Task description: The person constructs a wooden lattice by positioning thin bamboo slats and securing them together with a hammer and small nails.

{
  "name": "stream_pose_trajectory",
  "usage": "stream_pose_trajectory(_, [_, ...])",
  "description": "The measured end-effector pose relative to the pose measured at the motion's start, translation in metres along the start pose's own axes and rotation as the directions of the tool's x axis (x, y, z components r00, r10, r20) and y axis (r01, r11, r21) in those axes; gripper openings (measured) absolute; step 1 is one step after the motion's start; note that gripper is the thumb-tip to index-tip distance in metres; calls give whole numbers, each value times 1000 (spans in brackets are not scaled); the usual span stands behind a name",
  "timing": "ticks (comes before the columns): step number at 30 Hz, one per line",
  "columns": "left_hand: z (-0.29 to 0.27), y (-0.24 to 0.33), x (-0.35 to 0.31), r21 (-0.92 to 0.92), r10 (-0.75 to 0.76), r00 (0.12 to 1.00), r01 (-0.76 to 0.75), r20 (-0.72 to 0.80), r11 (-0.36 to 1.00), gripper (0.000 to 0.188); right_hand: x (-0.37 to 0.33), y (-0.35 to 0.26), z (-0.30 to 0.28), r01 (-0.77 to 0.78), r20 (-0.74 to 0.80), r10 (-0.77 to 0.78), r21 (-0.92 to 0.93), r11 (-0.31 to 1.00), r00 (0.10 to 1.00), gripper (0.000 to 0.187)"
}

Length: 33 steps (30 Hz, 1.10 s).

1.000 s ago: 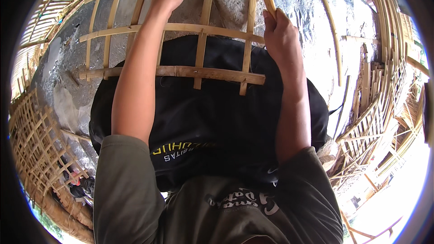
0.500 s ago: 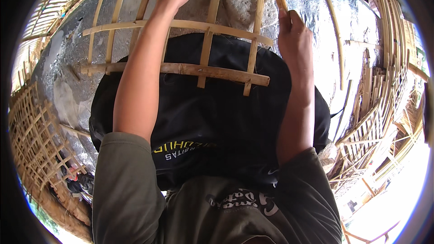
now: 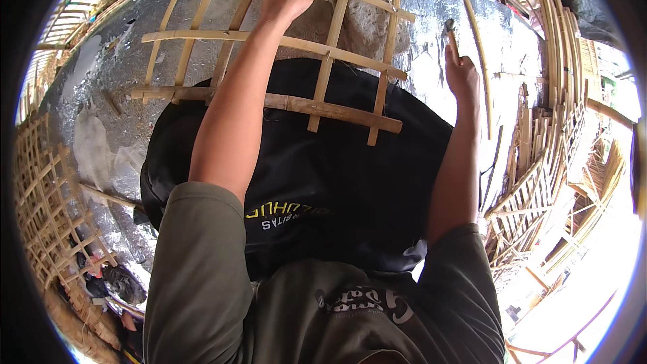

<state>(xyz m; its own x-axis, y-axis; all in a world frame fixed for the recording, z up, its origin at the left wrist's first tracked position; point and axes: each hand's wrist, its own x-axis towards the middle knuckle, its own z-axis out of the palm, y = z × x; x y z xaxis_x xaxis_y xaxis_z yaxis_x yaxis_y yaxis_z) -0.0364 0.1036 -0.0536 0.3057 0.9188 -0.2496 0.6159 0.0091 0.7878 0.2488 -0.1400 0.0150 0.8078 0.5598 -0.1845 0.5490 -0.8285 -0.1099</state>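
Observation:
A lattice of flat bamboo slats point(image 3: 303, 43) lies in front of me, its near end over the black cloth point(image 3: 337, 168) across my lap. My left hand point(image 3: 294, 0) is closed at its far cross slat, with the thumb stretched to the right along the slat; the other fingers are partly hidden. My right hand point(image 3: 464, 79) grips a hammer point(image 3: 453, 42) by its handle, to the right of the lattice and apart from it. Beneath the lattice's far part sits a rough grey stone point(image 3: 367, 10).
Shiny silver sheeting point(image 3: 101, 94) covers the floor. Finished-looking bamboo lattices point(image 3: 50, 189) stand at the left. More bamboo strips point(image 3: 539, 135) are stacked along the right, and a single long strip point(image 3: 480, 61) lies on the sheeting near the hammer.
My right hand has carried the hammer away from the lattice, right and slightly down in the picture. My left hand and the lattice's far part appear farther right; my view has shifted somewhat.

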Motion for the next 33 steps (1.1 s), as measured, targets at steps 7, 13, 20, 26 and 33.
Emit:
stream_pose_trajectory(7, [-2,10,-4,21,117,993,-116,-25,993,79,-5,33,44,-37,174,105,-353,935,979,77])
stream_pose_trajectory(13, [-32,66,-45,-211,282,958,-286,-47,935,60,-65,9,-30,207,-31,-223,-270,940,974,77])
stream_pose_trajectory(20, [-56,124,-86,-176,463,885,-463,-45,869,64,-190,55,-108,346,-229,-337,-3,938,913,59])
stream_pose_trajectory(26, [-65,216,-131,-77,599,800,-599,-24,797,58,-303,99,-77,167,-195,-159,23,986,968,69])
stream_pose_trajectory(33, [-110,282,-160,-21,653,756,-654,-38,756,65,-336,125,-59,127,-255,-74,198,972,964,69])
